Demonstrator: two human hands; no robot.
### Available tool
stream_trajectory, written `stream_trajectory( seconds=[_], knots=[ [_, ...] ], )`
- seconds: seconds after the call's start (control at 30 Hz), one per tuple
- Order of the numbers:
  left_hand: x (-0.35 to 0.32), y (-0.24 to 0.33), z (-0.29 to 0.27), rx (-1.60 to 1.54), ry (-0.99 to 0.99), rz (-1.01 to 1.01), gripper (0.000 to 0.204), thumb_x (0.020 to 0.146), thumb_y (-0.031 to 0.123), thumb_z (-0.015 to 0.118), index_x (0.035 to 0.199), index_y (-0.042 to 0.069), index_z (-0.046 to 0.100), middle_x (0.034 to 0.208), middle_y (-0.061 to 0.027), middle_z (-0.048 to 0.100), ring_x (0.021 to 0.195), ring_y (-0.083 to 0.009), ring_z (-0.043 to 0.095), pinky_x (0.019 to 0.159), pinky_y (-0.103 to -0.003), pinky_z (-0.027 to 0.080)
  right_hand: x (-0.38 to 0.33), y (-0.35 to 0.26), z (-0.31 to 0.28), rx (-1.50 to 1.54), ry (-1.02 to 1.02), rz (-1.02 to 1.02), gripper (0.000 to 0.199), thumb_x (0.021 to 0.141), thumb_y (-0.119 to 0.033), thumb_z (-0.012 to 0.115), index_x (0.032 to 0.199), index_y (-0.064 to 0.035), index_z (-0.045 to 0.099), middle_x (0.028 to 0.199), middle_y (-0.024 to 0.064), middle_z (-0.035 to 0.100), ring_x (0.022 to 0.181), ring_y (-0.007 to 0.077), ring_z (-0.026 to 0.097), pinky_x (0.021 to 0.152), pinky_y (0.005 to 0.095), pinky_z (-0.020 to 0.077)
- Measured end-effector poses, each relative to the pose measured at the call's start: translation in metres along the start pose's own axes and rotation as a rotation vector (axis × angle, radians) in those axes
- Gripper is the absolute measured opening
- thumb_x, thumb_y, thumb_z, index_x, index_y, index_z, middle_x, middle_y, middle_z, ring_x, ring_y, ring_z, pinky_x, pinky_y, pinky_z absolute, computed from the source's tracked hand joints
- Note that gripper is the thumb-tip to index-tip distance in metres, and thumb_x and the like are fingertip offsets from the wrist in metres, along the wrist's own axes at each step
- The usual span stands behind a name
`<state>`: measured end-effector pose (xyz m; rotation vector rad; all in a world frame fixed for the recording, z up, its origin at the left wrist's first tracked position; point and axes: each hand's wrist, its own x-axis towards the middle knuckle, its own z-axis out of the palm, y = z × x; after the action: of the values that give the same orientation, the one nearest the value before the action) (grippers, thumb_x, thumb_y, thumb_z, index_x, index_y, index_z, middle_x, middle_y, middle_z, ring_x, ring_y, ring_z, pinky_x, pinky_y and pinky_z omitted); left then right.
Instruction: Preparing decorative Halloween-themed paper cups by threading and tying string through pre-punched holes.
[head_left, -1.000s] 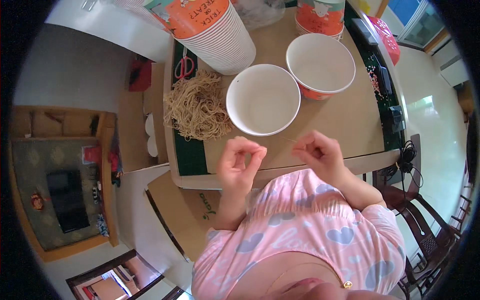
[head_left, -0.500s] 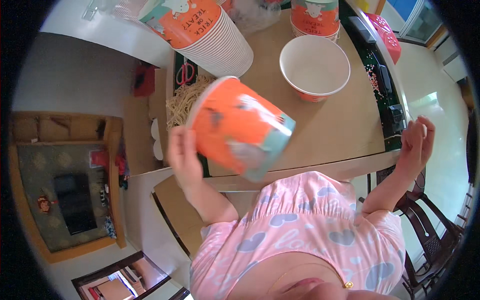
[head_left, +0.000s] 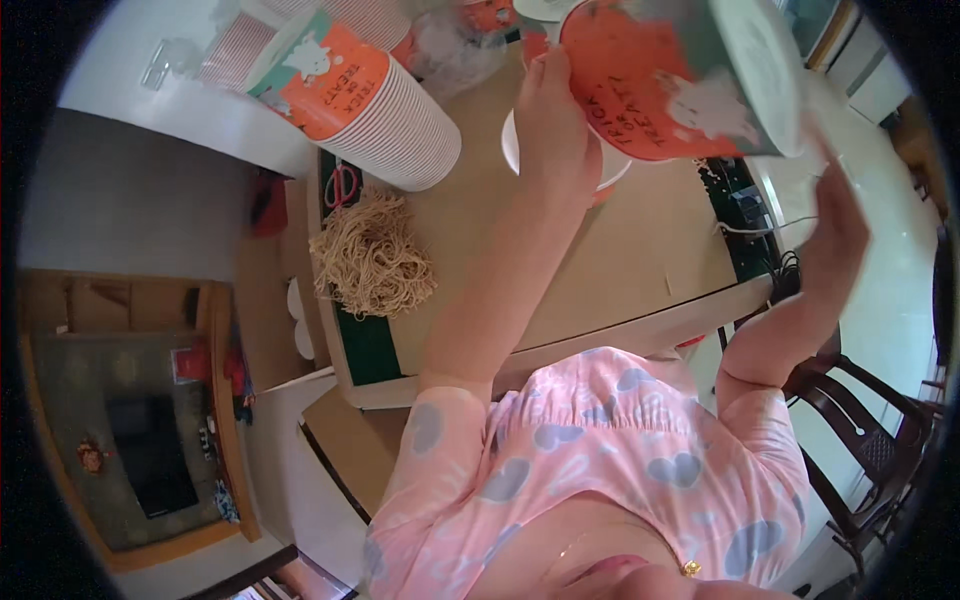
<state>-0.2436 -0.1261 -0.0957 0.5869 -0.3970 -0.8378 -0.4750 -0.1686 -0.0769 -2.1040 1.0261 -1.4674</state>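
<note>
An orange paper bucket [head_left: 655,85] with a teal band and white ghost pictures is lifted above the table's far right side, tilted so its pale base faces right. My left hand [head_left: 560,115] is closed on its rim side, the arm stretched across the table. Beside the base is my right hand [head_left: 838,205], its fingers stretched out and blurred; whether they touch the bucket I cannot make out. Another white-lined bucket [head_left: 612,172] stands on the table, mostly hidden behind my left hand and the lifted bucket.
To the left lies a tall nested stack of buckets [head_left: 375,115], with more stacks behind. Nearer are red-handled scissors [head_left: 341,185] and a heap of tan twine [head_left: 370,255]. Dark devices and a white cable [head_left: 765,230] line the table's right edge. A dark chair [head_left: 860,430] stands at right.
My left hand has carried the orange bucket from the near left up to the far right. My right hand has risen toward its base, its fingers straightening. The twine is now uncovered.
</note>
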Motion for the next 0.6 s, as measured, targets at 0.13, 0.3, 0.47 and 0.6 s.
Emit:
stream_trajectory(
  seconds=[0.13,0.3,0.47,0.6],
  knots=[
    [0.008,-0.021,0.026,-0.006,-0.121,-0.066,0.031,0.101,0.014,0.038,0.123,-0.004,0.050,0.124,-0.0140,0.058,0.116,-0.0240,0.056,0.103,-0.041,0.044,-0.028,0.088,-0.037,0.433,0.411,0.062,0.040,0.093,-0.002,0.049,0.132,0.0056,0.051,0.115,0.0183,0.064,0.106,0.0220,0.062,0.090,0.0279,0.0471],
    [0.007,-0.023,0.026,-0.081,-0.093,-0.093,0.030,0.101,0.014,0.039,0.122,-0.004,0.050,0.122,-0.0139,0.059,0.114,-0.0243,0.058,0.102,-0.041,0.045,-0.014,0.030,-0.016,0.418,0.442,-0.007,0.056,0.088,0.003,0.046,0.143,0.0016,0.038,0.094,0.0116,0.064,0.078,0.0139,0.056,0.072,0.0239,0.0469],
    [0.005,-0.015,0.023,-0.073,-0.101,-0.097,0.031,0.101,0.017,0.041,0.122,-0.003,0.051,0.120,-0.0134,0.061,0.112,-0.0243,0.059,0.099,-0.042,0.047,-0.004,-0.011,-0.002,0.023,-0.151,-0.039,0.049,0.095,0.002,0.040,0.143,-0.0100,0.043,0.080,-0.0004,0.051,0.068,0.0050,0.034,0.061,0.0174,0.0280],
    [-0.011,0.029,0.006,-0.061,-0.168,-0.069,0.032,0.100,0.021,0.046,0.121,-0.002,0.052,0.119,-0.0126,0.061,0.110,-0.0226,0.060,0.097,-0.039,0.048,-0.006,0.000,-0.011,0.345,0.208,-0.075,0.039,0.097,-0.004,0.046,0.135,0.0054,0.045,0.070,0.0002,0.045,0.058,0.0035,0.029,0.054,0.0183,0.0244]
  ],
)
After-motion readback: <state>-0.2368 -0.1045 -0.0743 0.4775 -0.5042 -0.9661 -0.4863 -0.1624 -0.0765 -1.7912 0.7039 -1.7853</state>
